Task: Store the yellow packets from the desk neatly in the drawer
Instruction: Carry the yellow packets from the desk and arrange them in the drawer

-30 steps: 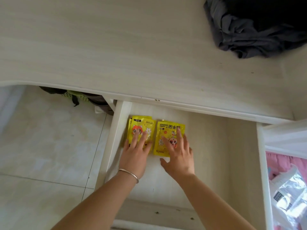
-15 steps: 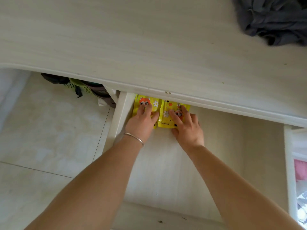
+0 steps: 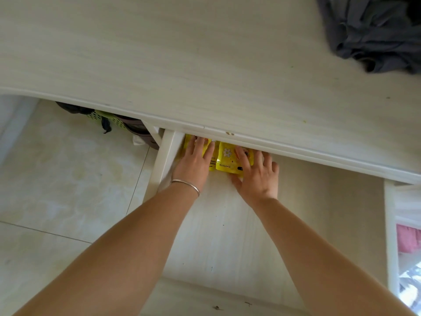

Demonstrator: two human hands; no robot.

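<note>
From the head camera, two yellow packets lie flat side by side in the far left corner of the open drawer point(image 3: 319, 224), their far ends tucked under the front edge of the desk point(image 3: 182, 65). The left packet point(image 3: 210, 159) is mostly covered by a hand; only a strip of bright yellow with some dark lettering shows beside the fingers, and it sits just beside the drawer's left wall. The right packet point(image 3: 227, 157) shows more of its face: glossy yellow, a white flower print near the middle, a line of small dark text along the near edge and a small black mark near the near right corner. The two packets touch or slightly overlap along their shared edge; which one lies on top cannot be told.

The left hand point(image 3: 193, 163) rests palm down on the left packet, fingers straight and close together, pressing on it rather than gripping it. A thin silver bracelet point(image 3: 186, 184) circles that wrist. The right hand point(image 3: 257, 176) lies palm down with its fingers spread, the forefinger across the right packet and the other fingertips reaching under the desk edge; it grips nothing.

The drawer is pale wood with white side walls, and apart from the packets its floor shows only a few small dark specks. On the desk's far right corner lies a crumpled dark grey cloth point(image 3: 373, 35). Under the desk at the left, a green perforated basket point(image 3: 107, 115) stands on the tiled floor point(image 3: 68, 179); its contents are dark and unclear.
</note>
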